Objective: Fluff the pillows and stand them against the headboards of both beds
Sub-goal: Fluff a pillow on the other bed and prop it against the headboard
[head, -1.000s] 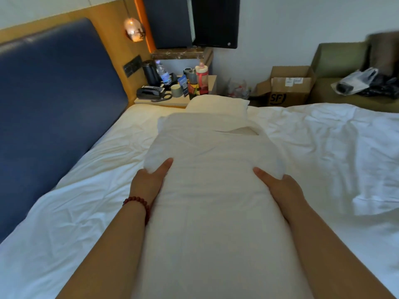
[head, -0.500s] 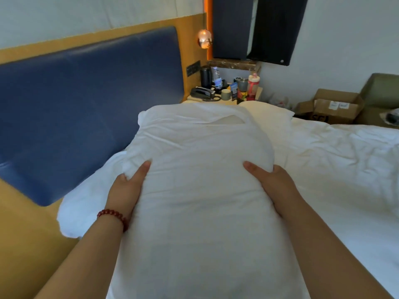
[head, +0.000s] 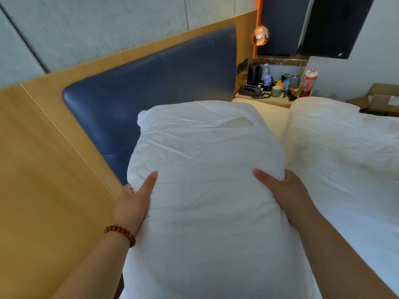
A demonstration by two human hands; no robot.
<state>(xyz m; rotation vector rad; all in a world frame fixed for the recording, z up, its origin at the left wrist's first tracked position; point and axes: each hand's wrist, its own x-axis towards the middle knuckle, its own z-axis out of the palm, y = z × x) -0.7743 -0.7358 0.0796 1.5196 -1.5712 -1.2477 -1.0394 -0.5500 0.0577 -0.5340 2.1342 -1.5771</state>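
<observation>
A big white pillow (head: 205,190) fills the middle of the frame. Two bare hands hold it, one on each side. The left hand (head: 133,201) presses flat on the pillow's left edge, thumb on top and the other fingers tucked under the cloth. A red bead bracelet (head: 121,234) sits on that wrist. The right hand (head: 285,190) grips the pillow's right edge, thumb on top and fingers curled around the side. Both hands are clamped on the pillow.

The pillow's far end lies in front of the blue headboard (head: 151,89), which fills the upper left of the frame; whether they touch is hard to tell. A wooden panel (head: 43,169) runs around the headboard. At the pillow's top, a small gap in the cover shows a cream patch inside.

On the right of the frame lies the white bedding (head: 345,158), just beside the pillow. In the upper right stands a small table (head: 269,101) with a black phone (head: 250,90), a black kettle (head: 254,74), a water bottle (head: 266,75) and a red bottle (head: 309,82). A round lamp (head: 260,35) hangs above it.
</observation>
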